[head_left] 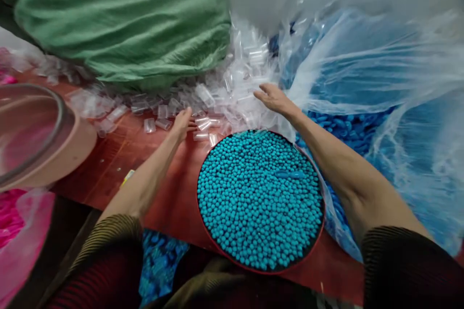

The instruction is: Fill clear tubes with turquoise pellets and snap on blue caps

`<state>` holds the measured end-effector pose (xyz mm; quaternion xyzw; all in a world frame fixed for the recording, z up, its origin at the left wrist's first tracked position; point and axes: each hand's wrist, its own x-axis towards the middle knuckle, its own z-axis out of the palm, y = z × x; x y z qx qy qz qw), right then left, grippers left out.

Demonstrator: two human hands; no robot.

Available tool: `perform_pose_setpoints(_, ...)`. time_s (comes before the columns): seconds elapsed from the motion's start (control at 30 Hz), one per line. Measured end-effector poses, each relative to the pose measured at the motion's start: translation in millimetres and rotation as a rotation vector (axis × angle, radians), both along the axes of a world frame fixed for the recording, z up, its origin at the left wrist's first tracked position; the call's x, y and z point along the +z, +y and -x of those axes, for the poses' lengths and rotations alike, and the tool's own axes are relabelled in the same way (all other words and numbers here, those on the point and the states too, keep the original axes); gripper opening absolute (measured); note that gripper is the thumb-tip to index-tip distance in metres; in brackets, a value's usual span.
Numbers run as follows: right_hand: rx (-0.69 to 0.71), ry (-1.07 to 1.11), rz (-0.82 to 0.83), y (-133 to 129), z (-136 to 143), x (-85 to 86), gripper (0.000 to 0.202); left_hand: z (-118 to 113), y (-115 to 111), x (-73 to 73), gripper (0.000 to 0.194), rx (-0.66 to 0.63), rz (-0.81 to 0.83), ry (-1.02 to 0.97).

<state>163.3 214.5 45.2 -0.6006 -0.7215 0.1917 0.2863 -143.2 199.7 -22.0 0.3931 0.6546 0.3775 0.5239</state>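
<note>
Clear plastic cylinders [205, 95] lie heaped across the back of the red table [145, 154]. My left hand [184, 121] is at the front edge of this heap, its fingers partly hidden and pointing towards the pieces. Above the right part of the heap is my right hand [273, 99], fingers spread and nothing seen in it. Between my forearms stands a round red-rimmed tray [198, 203] filled with small turquoise beads [253, 203]. A slim blue piece [290, 174] rests on top of the beads.
A green cloth bundle [126, 19] bulges over the heap. Pink round tubs [78, 147] stand at the left, above bright pink pieces [10, 217]. Clear plastic sheeting [362, 72] covers blue pieces [340, 128] at the right. More blue pieces [161, 260] lie below the table's front edge.
</note>
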Motion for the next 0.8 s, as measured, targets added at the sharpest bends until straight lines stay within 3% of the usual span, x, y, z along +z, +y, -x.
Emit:
perform_pose_setpoints(0.07,-0.019,0.007,0.034,30,2,-23.2,0.053,-14,16,-4.1,0.034,-0.007,-0.075,-0.014)
perform_pose_setpoints(0.17,-0.025,0.167,0.053,43,8,-39.5,0.051,-34,32,-5.0,0.036,-0.002,-0.218,-0.052)
perform_pose_setpoints(0.27,-0.027,0.333,0.192,37,14,-41.6,0.047,-61,45,-1.6,0.042,-0.025,-0.326,-0.103)
perform_pose_setpoints(0.4,-0.018,0.370,0.275,23,16,-37.2,0.042,-103,53,7.3,0.044,-0.153,-0.406,-0.114)
perform_pose_setpoints(0.5,-0.005,0.399,0.253,12,11,-33.5,0.045,-121,44,9.6,0.052,-0.234,-0.397,-0.159)
perform_pose_setpoints(0.6,0.007,0.395,0.180,-7,2,-31.2,0.047,-125,25,6.9,0.055,-0.303,-0.496,-0.167)
perform_pose_setpoints(0.8,0.063,0.236,-0.073,-60,-5,-35.6,0.039,-125,-30,6.9,0.052,-0.402,-0.675,0.036)
